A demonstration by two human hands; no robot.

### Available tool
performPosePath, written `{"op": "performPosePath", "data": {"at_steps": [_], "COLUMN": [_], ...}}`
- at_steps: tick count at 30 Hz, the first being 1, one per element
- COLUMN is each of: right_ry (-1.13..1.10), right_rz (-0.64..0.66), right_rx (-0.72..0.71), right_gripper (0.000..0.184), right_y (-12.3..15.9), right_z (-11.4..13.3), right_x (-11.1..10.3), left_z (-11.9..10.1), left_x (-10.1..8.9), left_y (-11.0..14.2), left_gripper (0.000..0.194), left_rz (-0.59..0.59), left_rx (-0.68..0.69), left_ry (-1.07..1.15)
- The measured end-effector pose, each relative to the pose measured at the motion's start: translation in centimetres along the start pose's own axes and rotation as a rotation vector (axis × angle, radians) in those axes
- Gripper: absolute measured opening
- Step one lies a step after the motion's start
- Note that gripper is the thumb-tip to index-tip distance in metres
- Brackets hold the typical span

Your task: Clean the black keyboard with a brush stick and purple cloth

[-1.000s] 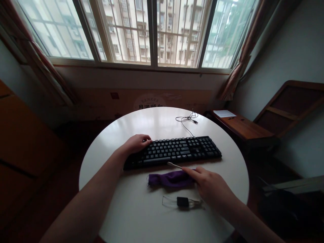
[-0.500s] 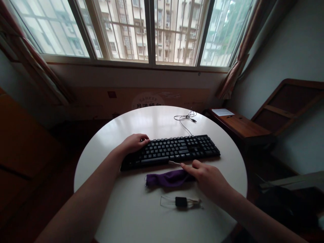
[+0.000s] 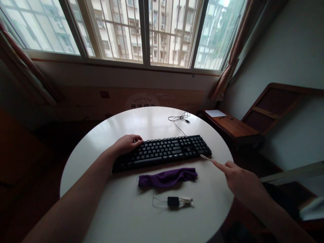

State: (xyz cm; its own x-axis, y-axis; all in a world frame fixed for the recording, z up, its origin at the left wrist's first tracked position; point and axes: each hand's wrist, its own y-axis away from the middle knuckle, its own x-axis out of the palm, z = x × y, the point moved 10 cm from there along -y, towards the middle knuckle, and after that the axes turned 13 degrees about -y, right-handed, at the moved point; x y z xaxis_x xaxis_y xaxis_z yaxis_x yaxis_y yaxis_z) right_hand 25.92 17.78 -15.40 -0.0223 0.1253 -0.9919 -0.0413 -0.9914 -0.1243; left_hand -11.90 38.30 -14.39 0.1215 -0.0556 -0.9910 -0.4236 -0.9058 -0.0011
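Fingers (image 3: 219,165) of the right hand (image 3: 241,182) pinch a thin white swab (image 3: 206,157) between thumb and forefinger, its tip pointing at the near right corner of the black keyboard (image 3: 164,152), just short of the keys. That hand hovers over the right rim of the round white desk (image 3: 111,128), with the forearm running off the lower right edge. The left hand (image 3: 125,144) lies flat on the keyboard's left end, its fingers loosely spread over the edge keys and gripping nothing; whether they press down cannot be told.

The keyboard lies across the middle of the desk, slightly askew, and its cable (image 3: 178,118) loops toward the far edge. Just in front of it lies a crumpled purple cloth (image 3: 167,178), apart from both hands. Nearer the person sits a small black clip with wire loops (image 3: 173,201). Beyond the desk stand a barred window (image 3: 141,30) and, to the right, a wooden side table with a sheet of paper (image 3: 215,113).
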Motion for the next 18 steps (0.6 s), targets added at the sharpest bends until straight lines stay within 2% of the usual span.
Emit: {"op": "performPosePath", "data": {"at_steps": [3,6,9,12,18], "right_ry": [-0.077,-0.176,-0.235,-0.252,-0.175], "right_rz": [-0.027,0.011,0.079,0.111,0.033], "right_rx": [-0.117,-0.194,-0.176,-0.121,0.094], "right_gripper": [0.066,0.065,0.064,0.065,0.060], "right_y": [0.3,-0.1,-0.8,-0.9,0.3], "right_z": [3.7,7.1,8.0,6.3,-1.6], "right_x": [-0.2,0.1,0.9,1.6,2.5], "left_z": [0.1,0.1,0.0,0.1,0.4], "left_x": [0.0,-0.2,-0.2,-0.2,0.0], "left_y": [0.0,0.0,0.0,0.0,-0.3], "left_gripper": [0.046,0.046,0.047,0.047,0.048], "left_rz": [0.002,0.004,0.013,0.019,0.028], "left_rx": [-0.008,-0.011,-0.017,-0.018,-0.013], "left_ry": [-0.009,-0.005,0.010,0.022,0.035]}}
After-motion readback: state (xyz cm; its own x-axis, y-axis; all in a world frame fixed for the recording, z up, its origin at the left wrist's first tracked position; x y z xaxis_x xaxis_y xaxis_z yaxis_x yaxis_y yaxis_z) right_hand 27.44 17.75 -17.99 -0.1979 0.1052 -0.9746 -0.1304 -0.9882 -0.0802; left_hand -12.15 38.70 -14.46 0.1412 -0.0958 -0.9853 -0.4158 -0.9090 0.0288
